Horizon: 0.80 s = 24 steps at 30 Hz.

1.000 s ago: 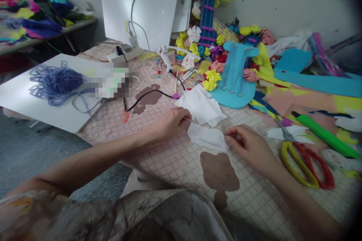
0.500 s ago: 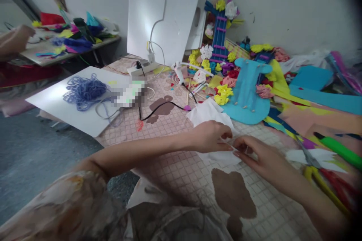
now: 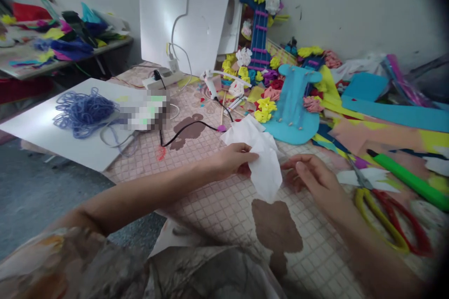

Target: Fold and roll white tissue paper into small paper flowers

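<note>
A thin, wrinkled sheet of white crepe paper (image 3: 267,168) hangs above the patterned table cover. My left hand (image 3: 235,159) pinches its left edge between thumb and fingers, some fingers hidden behind the sheet. To the right of the paper, my right hand (image 3: 312,177) has its fingers loosely bent and apart, with nothing seen between them. The fingertips are close to the paper's right edge; whether they touch it I cannot tell. Behind the paper stands a blue guitar-shaped cutout (image 3: 294,107) with strings, a yellow paper flower (image 3: 264,110) at its left side.
Scissors (image 3: 379,215) with yellow and red handles lie right of my right hand, near a green marker-like tool (image 3: 407,180). A white glue gun (image 3: 209,85) trails a black cord (image 3: 189,131). Blue-purple string (image 3: 84,112) lies on a white board (image 3: 31,124) at left.
The hands have come apart. My left hand has drawn the paper left and its sheet now hangs down. My right hand has let go, and the view has turned slightly right.
</note>
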{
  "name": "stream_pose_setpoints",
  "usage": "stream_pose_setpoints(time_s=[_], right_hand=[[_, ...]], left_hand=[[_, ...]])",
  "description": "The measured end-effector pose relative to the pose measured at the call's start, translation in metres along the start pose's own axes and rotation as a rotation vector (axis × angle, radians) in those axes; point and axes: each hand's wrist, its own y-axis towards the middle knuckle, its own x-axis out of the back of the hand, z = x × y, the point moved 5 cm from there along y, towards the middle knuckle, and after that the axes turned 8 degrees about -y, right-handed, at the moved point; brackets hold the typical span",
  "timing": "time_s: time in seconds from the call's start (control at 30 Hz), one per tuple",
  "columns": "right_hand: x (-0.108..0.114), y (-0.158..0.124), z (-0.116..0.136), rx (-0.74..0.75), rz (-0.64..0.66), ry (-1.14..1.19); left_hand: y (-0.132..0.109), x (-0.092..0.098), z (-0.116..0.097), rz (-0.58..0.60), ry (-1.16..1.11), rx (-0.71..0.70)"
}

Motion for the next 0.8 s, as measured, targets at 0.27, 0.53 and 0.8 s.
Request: stream_pose_setpoints(time_s=[0.27,0.53,0.8], right_hand=[[-0.026,-0.013,-0.003,-0.113,0.228,0.135],[-0.011,0.004,0.002,0.133,0.329,-0.323],[0.003,-0.037,0.025,0.322,0.162,-0.59]], left_hand=[[-0.033,-0.012,0.024,0.166,-0.345,0.013],[-0.064,0.006,0.031,0.365,0.073,0.085],[-0.069,0.019,-0.005,0.047,1.12,-0.626]])
